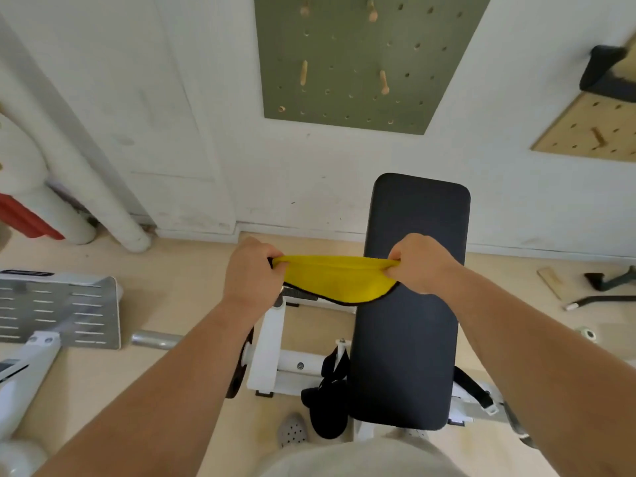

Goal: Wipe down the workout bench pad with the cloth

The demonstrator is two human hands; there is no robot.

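A long black bench pad (409, 339) runs away from me toward the white wall, right of centre. A yellow cloth (339, 278) with a dark edge is stretched in the air between both hands. My left hand (253, 270) pinches its left end, out to the left of the pad over the floor. My right hand (420, 261) pinches the right end, above the pad's middle. The cloth sags in a curve and its right part hangs over the pad's left edge; whether it touches the pad I cannot tell.
The bench's white frame (272, 349) and a black strap (330, 390) sit left of the pad. A perforated metal plate (58, 311) lies on the floor at the left. White pipes (86, 187) run down the wall. Loose tools (599, 287) lie at the right.
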